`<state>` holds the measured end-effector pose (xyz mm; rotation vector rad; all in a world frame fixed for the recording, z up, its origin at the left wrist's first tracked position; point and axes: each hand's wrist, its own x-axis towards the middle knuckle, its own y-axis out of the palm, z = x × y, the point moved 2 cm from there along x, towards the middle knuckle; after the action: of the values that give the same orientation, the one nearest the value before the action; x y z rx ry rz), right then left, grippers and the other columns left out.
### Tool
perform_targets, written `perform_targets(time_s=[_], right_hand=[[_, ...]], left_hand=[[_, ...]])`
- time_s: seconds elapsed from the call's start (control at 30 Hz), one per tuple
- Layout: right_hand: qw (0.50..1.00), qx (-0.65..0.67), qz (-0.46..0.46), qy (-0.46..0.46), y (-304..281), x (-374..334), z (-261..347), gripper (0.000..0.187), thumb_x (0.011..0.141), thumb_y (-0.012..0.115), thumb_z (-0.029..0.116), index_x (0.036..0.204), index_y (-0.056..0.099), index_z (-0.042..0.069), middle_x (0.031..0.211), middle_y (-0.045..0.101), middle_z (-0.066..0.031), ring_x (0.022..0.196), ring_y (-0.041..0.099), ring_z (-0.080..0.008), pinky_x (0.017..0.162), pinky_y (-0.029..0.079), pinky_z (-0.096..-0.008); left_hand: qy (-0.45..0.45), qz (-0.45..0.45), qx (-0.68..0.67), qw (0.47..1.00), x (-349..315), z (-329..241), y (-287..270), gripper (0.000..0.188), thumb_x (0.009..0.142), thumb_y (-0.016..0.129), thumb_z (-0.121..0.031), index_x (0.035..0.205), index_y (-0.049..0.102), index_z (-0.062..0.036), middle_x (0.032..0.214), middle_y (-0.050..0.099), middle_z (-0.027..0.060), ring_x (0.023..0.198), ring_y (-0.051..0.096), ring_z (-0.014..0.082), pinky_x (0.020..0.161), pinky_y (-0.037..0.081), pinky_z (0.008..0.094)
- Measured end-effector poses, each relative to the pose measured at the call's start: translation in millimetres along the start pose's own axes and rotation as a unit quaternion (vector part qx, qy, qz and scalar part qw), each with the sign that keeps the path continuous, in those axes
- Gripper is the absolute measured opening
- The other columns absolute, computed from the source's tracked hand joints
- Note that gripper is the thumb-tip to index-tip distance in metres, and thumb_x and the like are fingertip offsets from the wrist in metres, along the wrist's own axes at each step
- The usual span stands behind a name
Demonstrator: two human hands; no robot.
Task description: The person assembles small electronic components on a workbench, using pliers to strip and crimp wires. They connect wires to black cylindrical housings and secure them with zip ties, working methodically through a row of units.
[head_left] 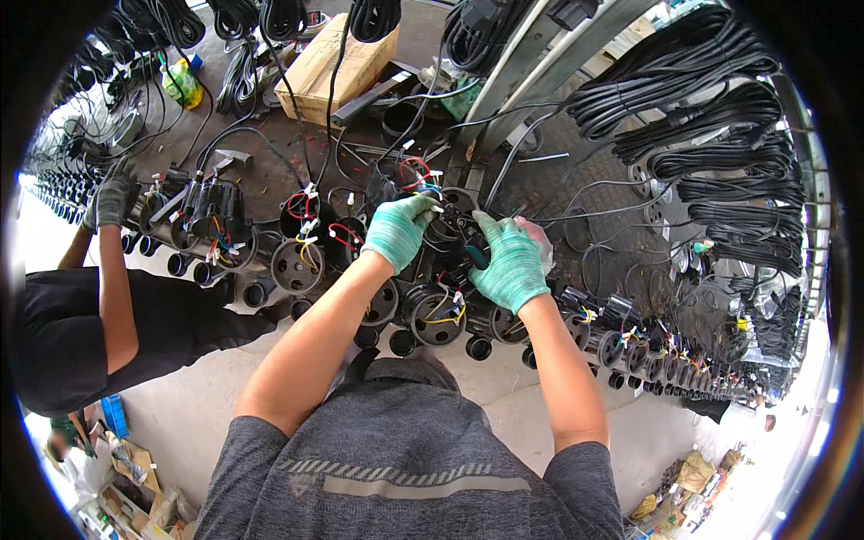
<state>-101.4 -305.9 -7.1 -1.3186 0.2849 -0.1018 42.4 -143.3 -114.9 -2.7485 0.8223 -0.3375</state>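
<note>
My left hand point(399, 232), in a pale green glove, is closed with its fingertips pinched at a small white wire connector point(438, 209). Across from it, my right hand point(511, 261) in a matching glove curls around something dark, mostly hidden by thumb and fingers. Between the hands sits a round black housing point(460, 200), with dark parts and thin wires at its opening. Red wires point(414, 171) with white ends loop up just beyond my left fingers. Nearer to me, another round housing point(438, 317) has yellow wires across its face.
Rows of similar housings point(298, 266) line the bench edge on both sides. Coiled black cables point(675, 72) hang at the right and along the top. A cardboard box point(337, 67) and a metal post point(517, 76) stand beyond. At left, a co-worker's gloved hand point(112, 200) works on the same row.
</note>
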Motion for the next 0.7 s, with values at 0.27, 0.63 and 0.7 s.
perform_targets(time_s=[0.27,0.63,0.7], right_hand=[[0.999,0.048,-0.003,-0.013,6,6,9,0.093,0.076,0.089,0.029,0.158,0.049,0.015,0.124,0.060,-0.0202,0.116,0.063,-0.0410,0.099,0.054,-0.0509],[0.999,0.019,0.048,0.014,12,13,21,0.095,0.077,0.086,0.028,0.161,0.045,0.012,0.125,0.059,-0.0244,0.117,0.064,-0.0427,0.101,0.054,-0.0507],[0.998,0.010,0.053,0.014,21,15,20,0.094,0.079,0.085,0.028,0.162,0.043,0.010,0.126,0.060,-0.0259,0.117,0.066,-0.0433,0.100,0.055,-0.0503]], left_hand=[[-0.011,-0.005,0.049,0.999,-2,-13,-3,0.027,0.095,0.072,0.002,0.121,0.078,-0.0046,0.102,0.079,0.0204,0.088,0.077,0.0309,0.081,0.059,0.0355],[-0.006,0.001,0.086,0.996,-1,-18,-8,0.035,0.093,0.071,0.008,0.126,0.077,-0.0027,0.110,0.081,0.0197,0.095,0.080,0.0236,0.086,0.060,0.0316],[-0.011,0.001,0.080,0.997,0,-16,-7,0.036,0.093,0.071,0.009,0.127,0.077,-0.0027,0.110,0.081,0.0196,0.095,0.080,0.0231,0.087,0.060,0.0316]])
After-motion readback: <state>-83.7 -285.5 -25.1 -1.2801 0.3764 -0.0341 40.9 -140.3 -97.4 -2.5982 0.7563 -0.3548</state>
